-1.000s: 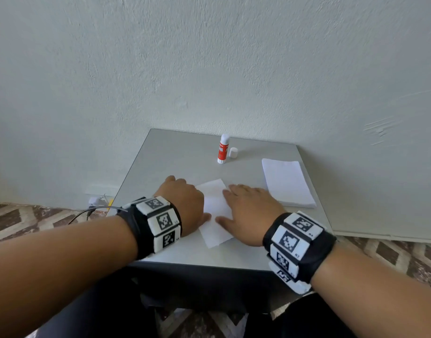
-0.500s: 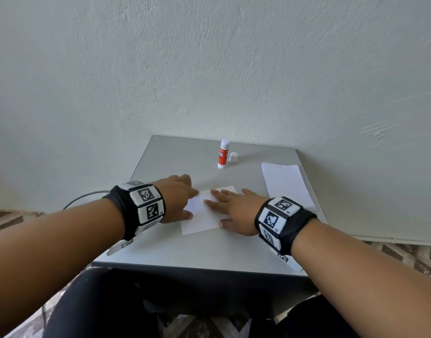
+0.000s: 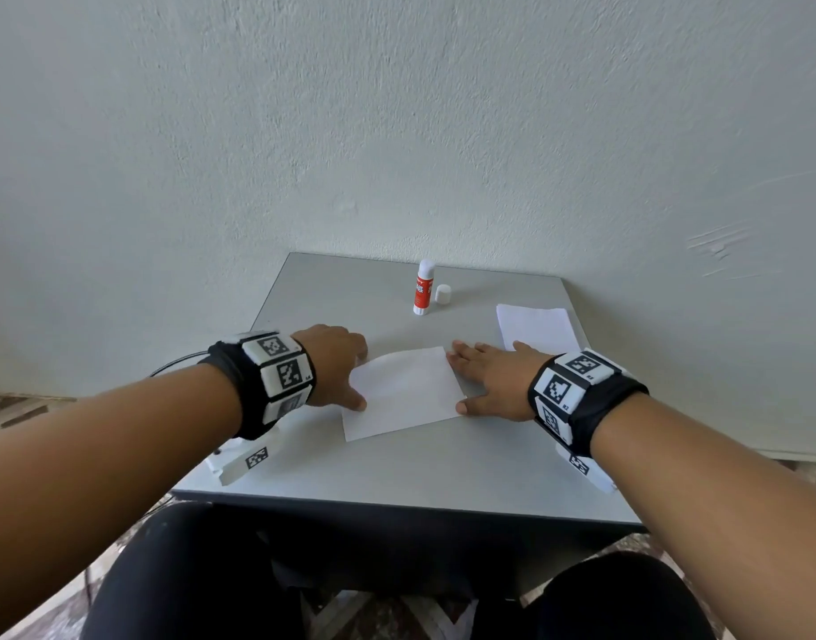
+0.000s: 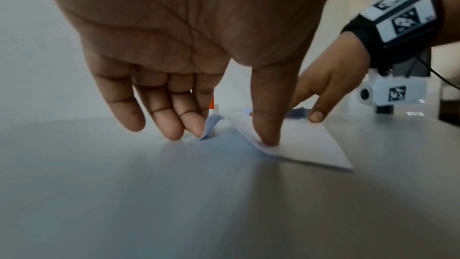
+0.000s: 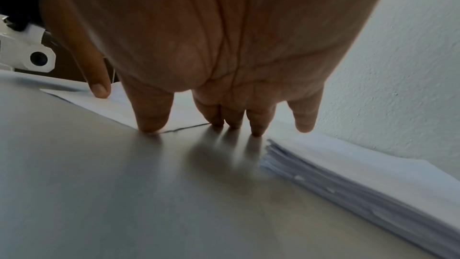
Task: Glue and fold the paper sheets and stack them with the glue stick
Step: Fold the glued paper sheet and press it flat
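Observation:
A folded white paper sheet [image 3: 404, 392] lies flat in the middle of the grey table [image 3: 397, 473]. My left hand [image 3: 339, 369] is at its left edge with straight fingers. Its thumb [image 4: 267, 135] presses the paper [image 4: 306, 145], and its fingertips touch a far corner that curls up. My right hand [image 3: 487, 381] is at the right edge, fingers spread. There its thumb [image 5: 150, 121] presses the sheet's corner [image 5: 184, 113] and the other fingertips touch the table. The uncapped red and white glue stick [image 3: 423, 288] stands at the back with its cap [image 3: 443, 294] beside it.
A stack of white sheets [image 3: 535, 327] lies at the back right of the table, right beside my right hand; in the right wrist view the stack [image 5: 361, 174] is several sheets thick. A white wall [image 3: 397, 131] rises behind the table. My legs are under the front edge.
Both hands have slid apart from the middle of the sheet to its left and right edges. The sheet has turned from upright to lying crosswise.

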